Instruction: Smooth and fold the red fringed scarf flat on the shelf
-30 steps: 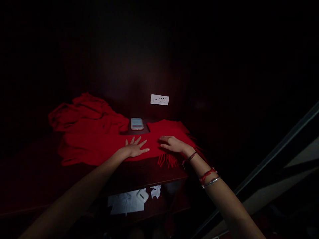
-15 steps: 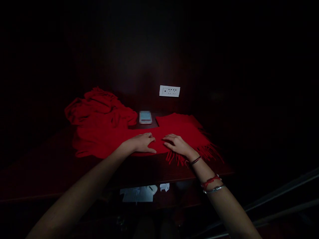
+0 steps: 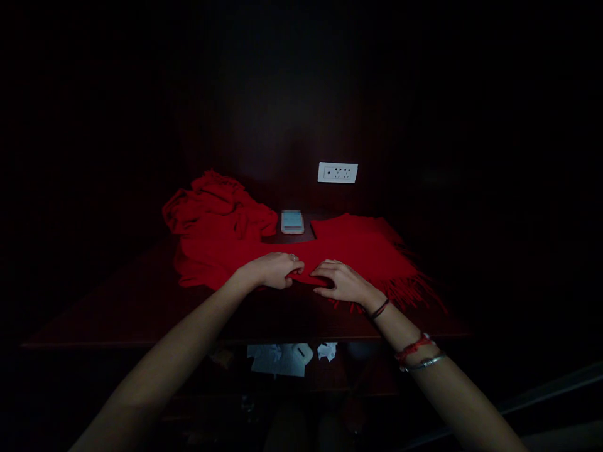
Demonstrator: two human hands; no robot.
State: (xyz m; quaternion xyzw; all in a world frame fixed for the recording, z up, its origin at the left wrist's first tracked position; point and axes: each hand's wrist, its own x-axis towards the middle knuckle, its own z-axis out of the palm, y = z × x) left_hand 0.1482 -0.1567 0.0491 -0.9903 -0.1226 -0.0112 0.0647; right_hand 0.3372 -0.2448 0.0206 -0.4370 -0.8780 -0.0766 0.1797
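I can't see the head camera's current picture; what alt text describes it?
A person's left hand and right hand curl at the near edge of a fringed red cloth on a dark table; a red fabric heap sits at left. A phone lies between heap and cloth, below a wall socket.

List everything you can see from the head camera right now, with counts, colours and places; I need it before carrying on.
Fringed scarf: apparently one, red, heaped left, flatter right
Tabletop: one, dark reddish brown, beneath scarf
Phone: one, pale blue screen, behind scarf
Socket panel: one, white, on wall
Wall: one, dark, behind table
Paper sheet: at least one, whitish, below tabletop
Rounded object: one, white, by sheet, unclear
Crumpled paper: one, white, right of sheet
Pale strip: one, greyish, lower right, unclear
Bracelets: three, dark, red, silver, on right arm
Ring: one, silvery, on left hand
Left hand: one, bare, at scarf's near edge
Right hand: one, bare, at same edge
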